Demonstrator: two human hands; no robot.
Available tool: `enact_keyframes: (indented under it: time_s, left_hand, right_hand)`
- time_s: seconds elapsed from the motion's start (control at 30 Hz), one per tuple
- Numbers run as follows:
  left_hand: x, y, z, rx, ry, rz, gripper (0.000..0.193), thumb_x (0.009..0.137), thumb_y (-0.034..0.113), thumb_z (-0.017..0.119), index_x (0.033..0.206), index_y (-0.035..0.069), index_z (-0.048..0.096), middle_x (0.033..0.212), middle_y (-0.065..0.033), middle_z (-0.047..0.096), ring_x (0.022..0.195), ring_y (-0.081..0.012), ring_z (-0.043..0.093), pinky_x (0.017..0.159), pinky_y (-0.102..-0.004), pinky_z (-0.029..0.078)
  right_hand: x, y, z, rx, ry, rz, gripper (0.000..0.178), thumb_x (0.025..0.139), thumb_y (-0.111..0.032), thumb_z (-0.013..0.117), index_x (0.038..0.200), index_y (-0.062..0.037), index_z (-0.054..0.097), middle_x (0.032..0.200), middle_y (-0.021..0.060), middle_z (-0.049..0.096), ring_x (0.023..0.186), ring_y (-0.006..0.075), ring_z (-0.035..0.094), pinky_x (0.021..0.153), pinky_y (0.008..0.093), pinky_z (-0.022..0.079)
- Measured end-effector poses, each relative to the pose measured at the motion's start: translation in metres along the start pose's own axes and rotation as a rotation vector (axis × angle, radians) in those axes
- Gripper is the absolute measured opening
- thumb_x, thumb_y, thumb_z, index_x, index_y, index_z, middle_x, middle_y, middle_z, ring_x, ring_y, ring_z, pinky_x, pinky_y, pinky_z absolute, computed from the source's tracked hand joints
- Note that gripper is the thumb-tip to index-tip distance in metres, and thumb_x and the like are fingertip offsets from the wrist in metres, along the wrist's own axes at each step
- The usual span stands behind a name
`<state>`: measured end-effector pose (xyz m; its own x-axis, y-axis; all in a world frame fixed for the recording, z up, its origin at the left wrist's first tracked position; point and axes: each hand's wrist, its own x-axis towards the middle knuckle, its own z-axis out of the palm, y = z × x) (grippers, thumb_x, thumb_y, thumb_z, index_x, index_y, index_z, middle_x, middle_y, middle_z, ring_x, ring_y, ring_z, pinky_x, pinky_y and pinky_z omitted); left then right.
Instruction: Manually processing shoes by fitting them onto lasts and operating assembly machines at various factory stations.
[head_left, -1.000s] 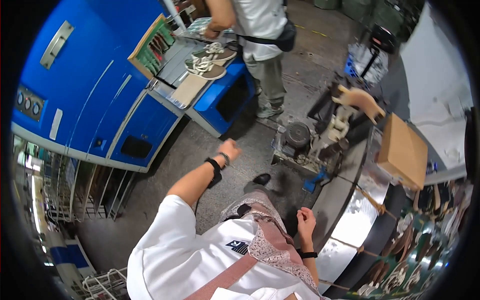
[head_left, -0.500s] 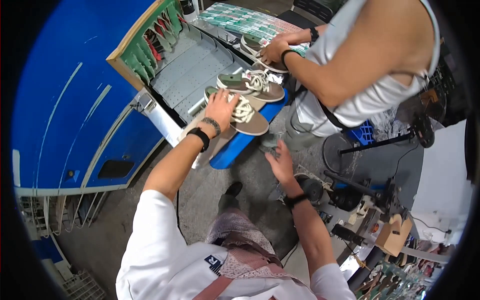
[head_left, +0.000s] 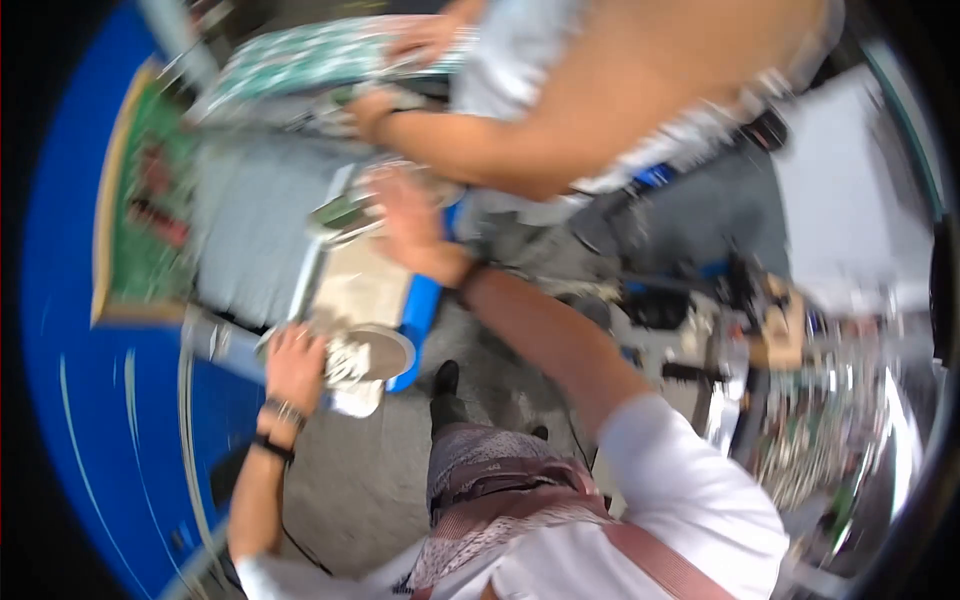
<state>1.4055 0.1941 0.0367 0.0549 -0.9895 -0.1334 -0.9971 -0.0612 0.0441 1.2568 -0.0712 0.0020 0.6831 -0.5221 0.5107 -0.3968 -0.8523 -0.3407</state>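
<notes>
At the near end of a beige board [head_left: 362,280] with a blue edge [head_left: 420,305], a brown low sneaker [head_left: 388,352] with thick white laces points its toe to the right. My left hand [head_left: 293,368] is closed round its heel end. Farther up the board lies a second shoe [head_left: 340,213] with a green inside, partly covered. Over it reaches my right hand [head_left: 408,222], its fingers stretched out and blurred; whether they touch the shoe is unclear.
A co-worker's arm [head_left: 470,150] crosses the far side, hands near another shoe by a green-and-white patterned sheet [head_left: 290,65]. A grey bed [head_left: 245,225] with a green, wood-framed flap [head_left: 145,230] stands at left, beside a blue machine panel [head_left: 75,330]. Black equipment [head_left: 655,305] stands right.
The view has swung to the right. My left hand and the laced sneaker have come to the board's near end. My right hand has risen from beside the board to the second shoe.
</notes>
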Motion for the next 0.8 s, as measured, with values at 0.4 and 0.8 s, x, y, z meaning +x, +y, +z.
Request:
enact_keyframes:
  time_s: [0.4,0.8]
  left_hand:
    - [0.005,-0.007,0.008,-0.039,-0.073,-0.028,0.078,0.043,0.02,0.097,0.111,0.008,0.06,0.106,-0.0111,0.066,0.104,-0.033,0.062,0.092,-0.0447,0.046]
    - [-0.037,0.181,-0.009,0.042,-0.057,-0.122,0.077,0.051,0.029,0.094,0.115,0.004,0.058,0.107,-0.0143,0.067,0.101,-0.0391,0.063,0.088,-0.0469,0.048]
  right_hand:
    - [-0.177,-0.007,-0.092,0.19,-0.121,0.442,0.072,0.063,-0.032,0.09,0.12,-0.0031,0.06,0.112,0.013,0.058,0.109,0.0342,0.059,0.088,0.0438,0.052]
    - [-0.709,0.047,-0.494,-0.682,0.343,1.613,0.048,0.069,-0.04,0.086,0.094,-0.0044,0.065,0.092,0.0142,0.063,0.089,0.0347,0.061,0.078,0.0461,0.049]
